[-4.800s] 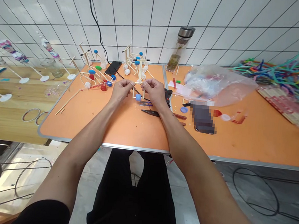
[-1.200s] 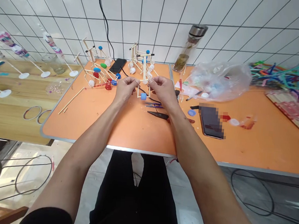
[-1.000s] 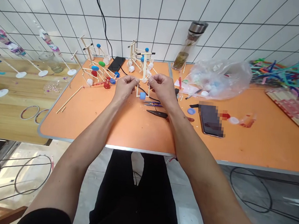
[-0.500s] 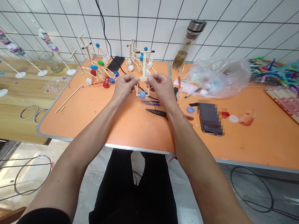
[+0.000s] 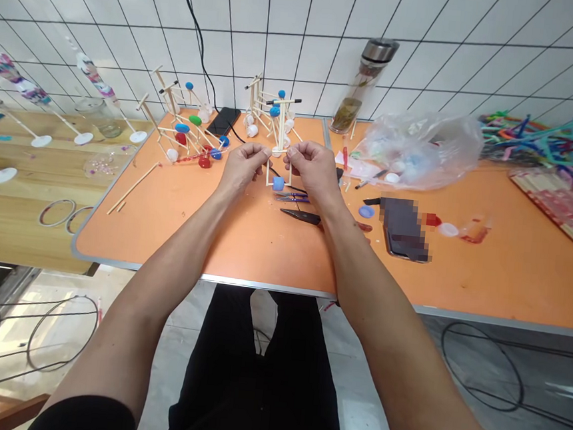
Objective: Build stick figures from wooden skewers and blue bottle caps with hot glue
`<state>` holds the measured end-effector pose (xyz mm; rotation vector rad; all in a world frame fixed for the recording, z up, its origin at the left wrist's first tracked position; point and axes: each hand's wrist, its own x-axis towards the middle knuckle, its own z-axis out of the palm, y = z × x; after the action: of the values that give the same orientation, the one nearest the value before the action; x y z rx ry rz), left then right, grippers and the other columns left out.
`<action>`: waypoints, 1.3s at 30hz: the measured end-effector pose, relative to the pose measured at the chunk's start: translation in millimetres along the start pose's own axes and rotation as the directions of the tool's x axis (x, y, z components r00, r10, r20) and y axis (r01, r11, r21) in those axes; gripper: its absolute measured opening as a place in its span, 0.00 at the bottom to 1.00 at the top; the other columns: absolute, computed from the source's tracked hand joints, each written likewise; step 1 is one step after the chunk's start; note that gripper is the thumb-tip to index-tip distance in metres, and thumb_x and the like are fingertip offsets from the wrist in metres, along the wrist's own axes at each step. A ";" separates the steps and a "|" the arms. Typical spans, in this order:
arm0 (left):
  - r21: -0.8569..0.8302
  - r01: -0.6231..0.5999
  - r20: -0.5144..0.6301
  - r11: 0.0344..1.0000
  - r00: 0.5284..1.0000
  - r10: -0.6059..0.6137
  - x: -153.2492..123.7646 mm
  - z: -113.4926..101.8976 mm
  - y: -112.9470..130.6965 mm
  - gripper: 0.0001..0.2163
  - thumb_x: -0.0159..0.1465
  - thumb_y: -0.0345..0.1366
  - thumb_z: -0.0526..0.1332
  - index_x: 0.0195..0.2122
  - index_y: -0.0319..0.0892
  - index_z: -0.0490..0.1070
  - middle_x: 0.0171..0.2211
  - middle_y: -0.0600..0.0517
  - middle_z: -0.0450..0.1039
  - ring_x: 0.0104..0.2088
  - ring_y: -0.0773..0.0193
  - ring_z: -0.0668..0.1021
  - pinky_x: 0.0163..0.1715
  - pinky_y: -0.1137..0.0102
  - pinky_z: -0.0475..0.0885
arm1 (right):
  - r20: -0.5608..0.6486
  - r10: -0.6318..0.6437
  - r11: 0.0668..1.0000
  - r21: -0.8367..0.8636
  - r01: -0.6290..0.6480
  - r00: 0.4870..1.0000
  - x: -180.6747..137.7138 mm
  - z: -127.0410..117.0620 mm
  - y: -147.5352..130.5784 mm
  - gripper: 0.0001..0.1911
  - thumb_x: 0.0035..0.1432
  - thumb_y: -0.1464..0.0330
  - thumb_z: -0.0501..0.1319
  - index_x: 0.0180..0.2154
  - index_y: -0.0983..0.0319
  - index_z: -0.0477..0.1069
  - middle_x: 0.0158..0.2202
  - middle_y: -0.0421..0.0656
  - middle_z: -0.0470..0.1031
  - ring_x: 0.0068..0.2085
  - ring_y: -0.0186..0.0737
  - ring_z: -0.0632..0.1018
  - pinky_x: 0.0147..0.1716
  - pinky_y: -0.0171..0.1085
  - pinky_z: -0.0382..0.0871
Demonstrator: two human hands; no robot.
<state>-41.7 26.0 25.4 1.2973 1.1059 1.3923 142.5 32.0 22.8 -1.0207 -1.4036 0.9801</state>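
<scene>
Between my hands is a small wooden-stick model (image 5: 282, 124), upright over the table, with a crossbar at its top and a blue piece (image 5: 278, 183) on the stick along its bottom. My left hand (image 5: 242, 165) pinches its left side, thumb and forefinger together. From the other side, my right hand (image 5: 315, 169) pinches it close to the same joint. Scissors (image 5: 293, 197) and a black-bladed knife (image 5: 300, 215) lie just below my right hand. My fingers hide part of the joint.
At left stands another stick model (image 5: 183, 132) with coloured caps; loose sticks (image 5: 133, 188) lie before it. Behind my hands is a phone (image 5: 223, 122). A tea bottle (image 5: 361, 84), plastic bag (image 5: 422, 150) and second phone (image 5: 405, 229) occupy the right side of the orange table (image 5: 273, 254).
The view has shifted slightly, so the tabletop things appear a little further right. Both hands keep their pinch on the stick model, with little visible change in it.
</scene>
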 end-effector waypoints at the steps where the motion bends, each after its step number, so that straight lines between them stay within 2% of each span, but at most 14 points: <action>1: 0.000 0.002 0.005 1.000 1.000 -0.002 0.0 -0.1 0.0 0.13 0.70 0.36 0.74 0.29 0.43 0.77 0.29 0.52 0.81 0.22 0.72 0.71 0.21 0.76 0.63 | 0.004 0.002 1.000 0.000 -0.002 1.000 -0.6 -0.1 -0.4 0.18 0.70 0.53 0.75 0.35 0.55 0.75 0.36 0.42 0.83 0.34 0.38 0.79 0.40 0.40 0.78; 7: 0.021 -0.017 -0.019 1.000 1.000 0.017 2.0 0.8 -0.5 0.12 0.68 0.32 0.73 0.27 0.42 0.77 0.26 0.52 0.80 0.22 0.72 0.70 0.21 0.76 0.63 | 0.022 0.010 1.000 0.010 -0.010 1.000 -2.6 0.0 0.7 0.18 0.68 0.51 0.75 0.37 0.55 0.77 0.38 0.43 0.84 0.38 0.40 0.82 0.41 0.39 0.78; 12: 0.036 -0.014 -0.053 0.999 0.998 0.016 2.9 1.6 -0.6 0.11 0.67 0.33 0.74 0.27 0.42 0.77 0.27 0.53 0.81 0.22 0.72 0.71 0.21 0.76 0.64 | 0.014 0.028 1.000 0.003 -0.028 1.000 -1.3 1.2 4.9 0.18 0.68 0.49 0.75 0.38 0.54 0.77 0.39 0.42 0.85 0.39 0.40 0.82 0.42 0.39 0.78; 17: 0.008 0.023 -0.029 1.000 0.999 -0.023 0.4 2.7 1.9 0.12 0.70 0.31 0.71 0.28 0.41 0.77 0.28 0.52 0.81 0.22 0.72 0.70 0.21 0.76 0.62 | 0.011 0.010 1.000 0.007 -0.010 1.000 -0.6 2.2 6.6 0.15 0.72 0.58 0.73 0.35 0.56 0.76 0.34 0.40 0.82 0.34 0.36 0.79 0.39 0.37 0.75; 22: -0.010 0.068 -0.014 0.998 0.998 -0.068 -3.7 3.8 7.8 0.14 0.74 0.36 0.69 0.29 0.42 0.77 0.29 0.52 0.82 0.22 0.72 0.71 0.21 0.76 0.61 | -0.004 -0.006 0.999 0.033 0.006 1.000 0.8 3.3 6.1 0.12 0.73 0.66 0.72 0.34 0.57 0.77 0.31 0.38 0.81 0.31 0.34 0.77 0.34 0.34 0.71; 27: 0.005 0.067 -0.009 0.998 0.998 -0.067 -5.4 3.6 8.9 0.12 0.72 0.33 0.69 0.29 0.42 0.77 0.29 0.53 0.82 0.23 0.73 0.72 0.21 0.77 0.62 | -0.004 -0.019 0.998 0.066 0.019 1.000 1.5 4.0 5.9 0.12 0.73 0.72 0.70 0.33 0.58 0.77 0.30 0.38 0.81 0.29 0.32 0.76 0.32 0.32 0.69; 33: 0.000 0.042 -0.016 0.999 0.999 -0.042 -3.1 3.9 6.4 0.12 0.70 0.27 0.69 0.28 0.41 0.78 0.26 0.54 0.80 0.22 0.73 0.71 0.20 0.76 0.61 | 0.002 0.010 0.999 0.051 -0.010 1.000 1.0 3.8 5.9 0.13 0.73 0.65 0.73 0.34 0.57 0.77 0.30 0.37 0.81 0.30 0.32 0.77 0.32 0.31 0.72; 39: 0.003 0.017 -0.033 1.000 0.999 -0.017 -2.5 4.3 5.6 0.13 0.70 0.26 0.68 0.27 0.41 0.78 0.26 0.54 0.80 0.22 0.73 0.70 0.21 0.76 0.61 | 0.005 0.052 0.996 0.066 -0.052 0.999 -3.4 3.3 -1.6 0.10 0.74 0.67 0.72 0.36 0.58 0.78 0.35 0.39 0.84 0.34 0.32 0.80 0.34 0.30 0.74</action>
<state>-37.5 22.6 30.7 1.2685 1.1389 1.4040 139.2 28.2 23.1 -1.0110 -1.3445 1.0600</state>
